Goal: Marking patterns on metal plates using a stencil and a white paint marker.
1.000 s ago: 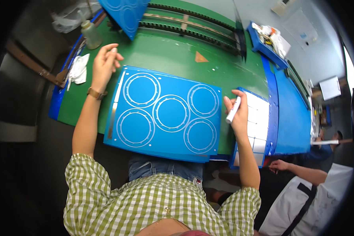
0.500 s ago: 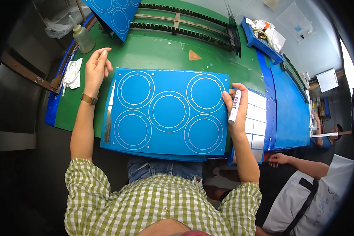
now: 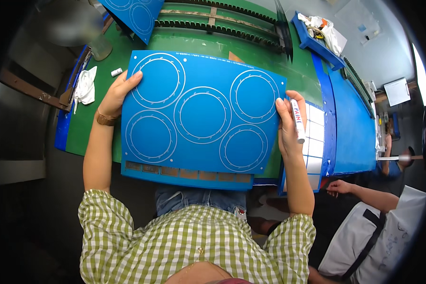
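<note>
A blue sheet with several white ring outlines (image 3: 202, 114) is raised and tilted in front of me, lifted off another blue sheet (image 3: 189, 182) whose near edge shows a row of brownish rectangles. My left hand (image 3: 116, 97) is closed on its left edge, thumb on top. At the right edge my right hand (image 3: 288, 125) pinches the sheet, thumb on the face. That same hand also holds a white marker pen (image 3: 296, 120) upright against the fingers. A small white cap (image 3: 116, 72) lies on the green table just beyond my left hand.
Beyond the sheet stands a black slotted rack (image 3: 217, 28), with another ringed blue sheet (image 3: 139, 21) to its left. A white cloth (image 3: 85, 85) lies at left, near a bottle (image 3: 100, 46). At right are a white-gridded panel (image 3: 315, 128), a blue tray (image 3: 319, 40) and a co-worker's hand (image 3: 338, 188).
My left hand came down onto the sheet's left edge and took hold. The sheet rose and tilted, uncovering the one below. My right hand moved slightly right with it, keeping the marker pen.
</note>
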A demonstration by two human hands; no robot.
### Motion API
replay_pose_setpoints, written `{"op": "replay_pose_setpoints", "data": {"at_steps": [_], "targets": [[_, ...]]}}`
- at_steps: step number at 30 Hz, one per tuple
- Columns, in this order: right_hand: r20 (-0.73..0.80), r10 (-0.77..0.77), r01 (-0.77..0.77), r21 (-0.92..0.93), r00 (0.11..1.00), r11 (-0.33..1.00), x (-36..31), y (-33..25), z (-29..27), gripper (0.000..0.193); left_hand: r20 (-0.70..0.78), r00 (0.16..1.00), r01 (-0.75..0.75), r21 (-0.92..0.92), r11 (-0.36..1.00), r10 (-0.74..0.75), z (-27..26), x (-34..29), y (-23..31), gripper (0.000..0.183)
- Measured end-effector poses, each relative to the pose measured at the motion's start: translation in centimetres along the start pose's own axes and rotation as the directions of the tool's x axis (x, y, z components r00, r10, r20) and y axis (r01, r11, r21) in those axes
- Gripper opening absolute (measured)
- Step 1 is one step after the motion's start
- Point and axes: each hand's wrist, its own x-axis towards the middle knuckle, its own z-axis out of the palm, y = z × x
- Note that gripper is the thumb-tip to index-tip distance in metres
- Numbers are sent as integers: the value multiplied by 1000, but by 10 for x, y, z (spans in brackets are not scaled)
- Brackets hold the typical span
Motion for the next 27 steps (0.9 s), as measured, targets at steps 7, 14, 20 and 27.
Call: {"op": "replay_pose_setpoints", "data": {"at_steps": [7,14,20,27], "targets": [[-35,109,-111,-40,993,993,-3,0,-3,27,-104,991,-96,-157,983,81,-1,1,8,37],[54,-34,41,-128,998,991,-9,-4,-5,29,-130,989,-86,-162,983,65,-7,7,5,38],[32,-92,97,-258,995,961,-14,-8,-4,31,-175,984,-58,-142,988,33,1,6,5,39],[13,-78,78,-247,997,966,-15,-6,-6,31,-178,983,-67,-89,994,50,6,6,6,39]]}}
